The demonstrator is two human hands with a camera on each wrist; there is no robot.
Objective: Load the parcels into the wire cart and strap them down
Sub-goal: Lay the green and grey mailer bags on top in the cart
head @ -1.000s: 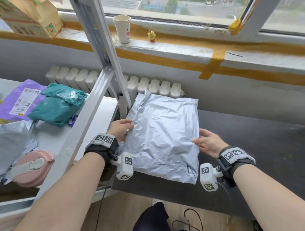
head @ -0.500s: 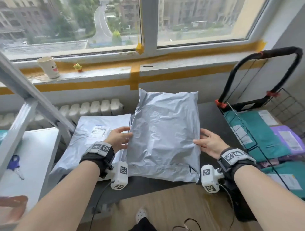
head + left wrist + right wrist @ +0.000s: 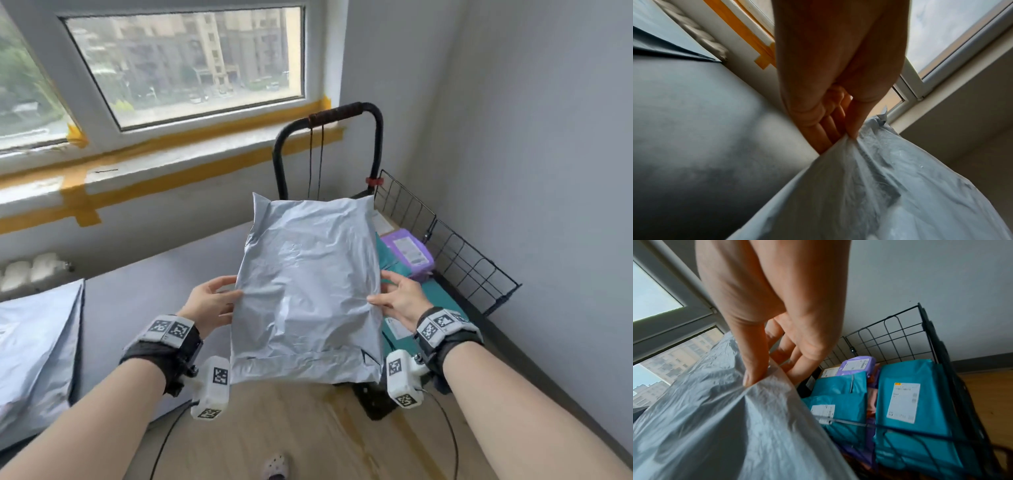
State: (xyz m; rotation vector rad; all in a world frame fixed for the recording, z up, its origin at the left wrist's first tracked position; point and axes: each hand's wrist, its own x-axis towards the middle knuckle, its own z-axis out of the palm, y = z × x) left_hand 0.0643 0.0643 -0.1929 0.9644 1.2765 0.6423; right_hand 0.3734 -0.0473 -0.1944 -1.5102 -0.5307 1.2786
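I hold a large grey plastic parcel (image 3: 308, 291) in the air between both hands, partly over the black wire cart (image 3: 459, 257). My left hand (image 3: 219, 301) pinches its left edge, thumb on top and fingers beneath (image 3: 840, 134). My right hand (image 3: 394, 298) pinches the right edge (image 3: 760, 378) the same way. Inside the cart lie teal parcels (image 3: 908, 402) and a purple parcel (image 3: 407, 251) with white labels. The cart's black handle (image 3: 335, 114) rises behind the grey parcel, with thin cords (image 3: 317, 157) hanging from it.
A dark tabletop (image 3: 154, 284) lies left of the cart, with another grey parcel (image 3: 30, 342) at its left end. The window sill with orange tape (image 3: 171, 164) runs behind. A grey wall (image 3: 548, 171) stands close on the cart's right. Wooden floor (image 3: 308, 438) lies below.
I have lifted the grey parcel off the table and swung it to the right, from beside the metal frame to over the cart. Both hands kept their hold.
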